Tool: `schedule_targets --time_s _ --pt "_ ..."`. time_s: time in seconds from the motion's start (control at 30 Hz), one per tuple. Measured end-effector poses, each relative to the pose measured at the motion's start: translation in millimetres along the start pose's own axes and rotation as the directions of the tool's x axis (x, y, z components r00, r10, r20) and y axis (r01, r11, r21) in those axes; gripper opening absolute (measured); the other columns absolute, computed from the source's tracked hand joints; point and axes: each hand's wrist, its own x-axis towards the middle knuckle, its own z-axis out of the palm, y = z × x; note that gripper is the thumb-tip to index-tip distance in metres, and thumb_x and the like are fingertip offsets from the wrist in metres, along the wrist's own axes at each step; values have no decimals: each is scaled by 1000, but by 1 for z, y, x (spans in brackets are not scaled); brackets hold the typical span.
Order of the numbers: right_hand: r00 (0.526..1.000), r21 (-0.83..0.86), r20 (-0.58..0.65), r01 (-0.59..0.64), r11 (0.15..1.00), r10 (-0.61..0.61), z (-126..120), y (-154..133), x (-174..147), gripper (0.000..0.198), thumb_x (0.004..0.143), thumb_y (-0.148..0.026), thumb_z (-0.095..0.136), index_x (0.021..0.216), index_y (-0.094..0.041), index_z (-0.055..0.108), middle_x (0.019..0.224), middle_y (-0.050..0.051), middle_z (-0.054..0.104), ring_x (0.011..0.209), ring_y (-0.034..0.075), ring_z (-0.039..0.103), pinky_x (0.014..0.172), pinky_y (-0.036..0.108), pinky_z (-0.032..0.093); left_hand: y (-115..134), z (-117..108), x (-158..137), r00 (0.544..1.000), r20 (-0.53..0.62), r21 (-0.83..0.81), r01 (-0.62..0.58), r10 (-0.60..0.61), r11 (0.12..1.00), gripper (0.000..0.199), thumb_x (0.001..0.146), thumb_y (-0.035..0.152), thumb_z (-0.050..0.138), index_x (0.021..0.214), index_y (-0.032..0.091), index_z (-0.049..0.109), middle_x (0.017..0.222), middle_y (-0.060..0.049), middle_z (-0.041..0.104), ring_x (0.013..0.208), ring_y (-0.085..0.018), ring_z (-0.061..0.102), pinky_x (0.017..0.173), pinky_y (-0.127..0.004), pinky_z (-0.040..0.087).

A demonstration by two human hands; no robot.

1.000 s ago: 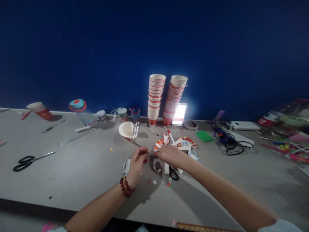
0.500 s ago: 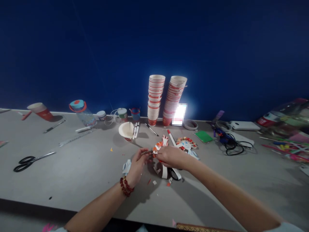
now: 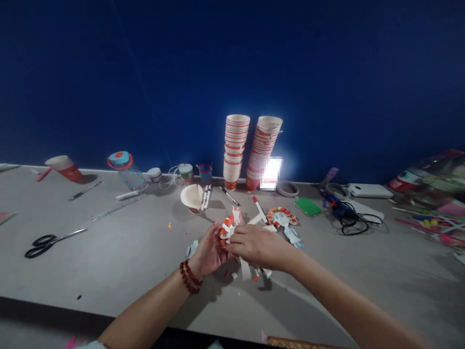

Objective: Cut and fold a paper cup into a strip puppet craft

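An orange-and-white paper cutout (image 3: pixel 226 226) with a pale, jagged upper end rests against the palm of my left hand (image 3: pixel 210 253), whose fingers curl around it from below. My right hand (image 3: pixel 250 245) bends over the same cutout, fingertips closed on its right side; exactly what they pinch is hidden. White paper strips (image 3: pixel 246 269) lie under and beside my right hand. To its right is a round paper face with a red-and-cream fringe (image 3: pixel 280 217), a light blue paper piece (image 3: pixel 293 236) just below it. Another light blue piece (image 3: pixel 192 248) lies left of my left hand.
Two tall paper cup stacks (image 3: pixel 236 150) stand by the blue wall beside a bright screen (image 3: pixel 271 173). A cut cup (image 3: pixel 192 198) and markers (image 3: pixel 205 198) lie ahead. Scissors (image 3: pixel 43 245) are at left; a glue gun (image 3: pixel 336 206) with black cable is at right.
My left hand has turned palm-up under the cutout, which has shifted slightly left. My right hand has come down and left over it. Black scissor handles seen below my right hand no longer show clearly.
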Motion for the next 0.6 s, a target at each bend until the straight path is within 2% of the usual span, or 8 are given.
schedule_targets --time_s 0.13,0.2,0.3,0.33,0.4,0.47,0.5,0.6 --pt "973 141 -211 -64 988 93 -2 -3 -17 38 85 -9 51 120 -19 61 108 7 70 101 22 59 92 37 47 -4 7 -3 990 -36 8 -138 138 990 24 75 34 78 91 20 66 71 2 65 62 -10 60 67 -24 51" --pt "904 172 -388 -120 978 179 -1 -5 -28 34 82 -7 49 110 -20 64 101 6 71 94 21 61 89 38 49 -6 11 -5 981 -24 18 -191 192 981 31 75 31 78 102 22 65 69 5 62 62 -9 59 69 -23 51" --pt "679 241 -660 -213 947 321 6 -11 -48 25 82 -7 51 97 -21 65 86 5 71 81 21 63 79 37 51 -8 11 -7 975 -73 30 -210 212 977 33 75 39 77 100 21 66 71 3 64 67 -12 62 71 -27 52" --pt "577 288 -721 -254 923 384 11 -13 -55 21 82 -8 53 94 -21 66 83 5 70 78 21 63 76 36 51 -8 10 -7 971 -121 32 -204 206 978 32 74 41 76 96 21 67 73 2 65 67 -12 62 70 -27 52" --pt "304 398 -811 -337 853 499 23 -15 -68 13 83 -11 57 84 -21 65 75 3 66 74 20 61 74 35 49 -7 9 -7 958 -199 24 -204 205 979 29 75 41 75 94 21 67 75 1 67 67 -13 63 63 -26 50" --pt "111 589 -750 -337 734 653 38 -14 -76 7 82 -18 60 77 -21 65 76 3 65 74 20 60 70 33 48 -6 8 -7 955 -211 1 -214 209 977 28 77 41 72 97 22 67 77 0 68 67 -14 64 59 -27 49" --pt "64 724 -638 -289 626 768 46 -12 -77 7 82 -22 61 78 -20 67 76 3 64 71 19 58 66 31 47 -6 9 -8 957 -194 -16 -222 215 975 28 78 42 71 98 22 68 78 -1 69 67 -15 64 58 -28 50" --pt "72 989 -120 99 113 990 68 -3 -72 12 74 -31 64 73 -19 67 70 2 63 63 17 56 54 26 46 -5 12 -10 962 -146 -86 -246 232 966 30 81 45 68 95 18 68 77 -3 70 68 -18 66 57 -30 52"
